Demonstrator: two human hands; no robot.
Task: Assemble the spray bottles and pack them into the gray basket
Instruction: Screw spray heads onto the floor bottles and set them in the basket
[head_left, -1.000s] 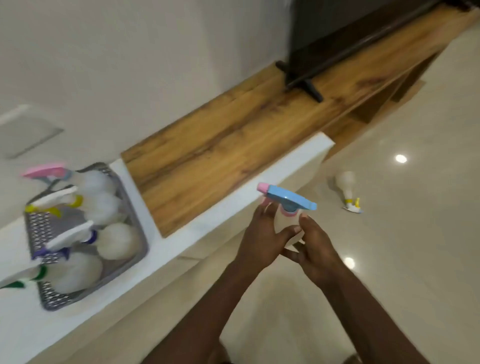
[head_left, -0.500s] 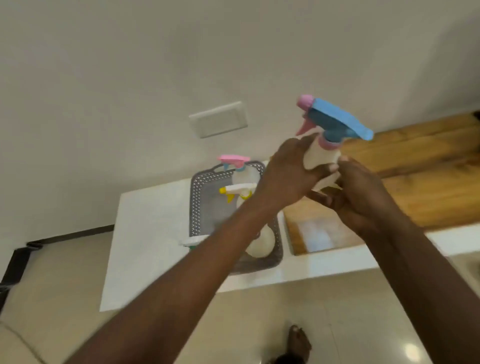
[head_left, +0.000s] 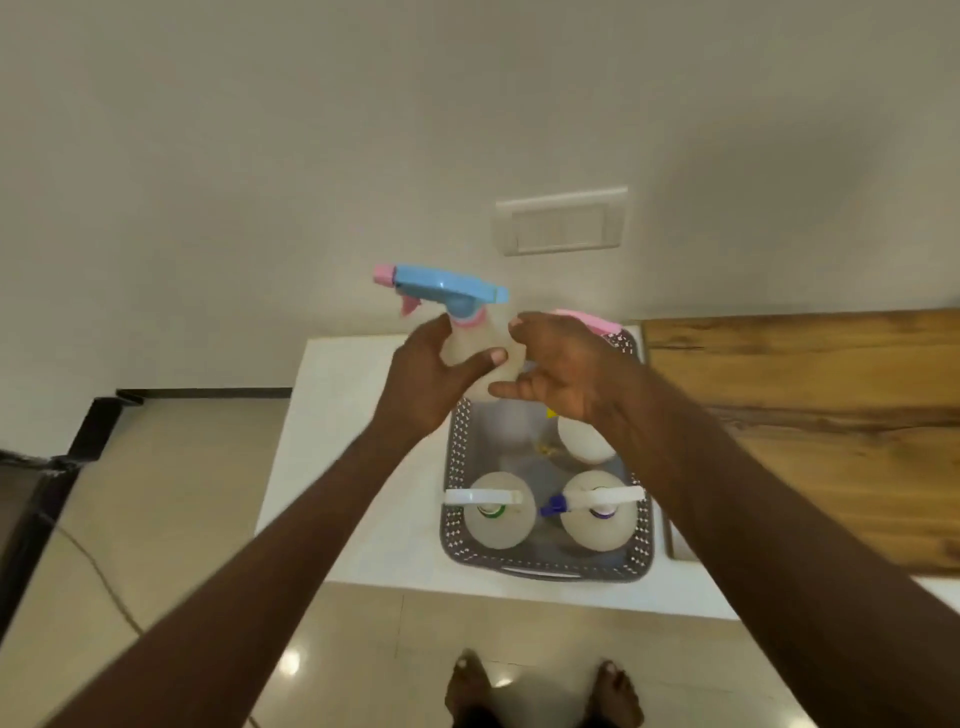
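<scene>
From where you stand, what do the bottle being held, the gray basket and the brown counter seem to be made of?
Bottle: likely translucent, matte plastic; its body looks milky, with a glossy blue and pink trigger head.
Gray basket: probably molded plastic; its walls are pierced with a regular hole pattern.
Brown counter: wood or wood-look laminate; streaky grain shows, which one is unclear.

Gray basket (head_left: 451, 512) rear-left quarter free; bottles (head_left: 498, 517) fill front and right; hands overhead.
</scene>
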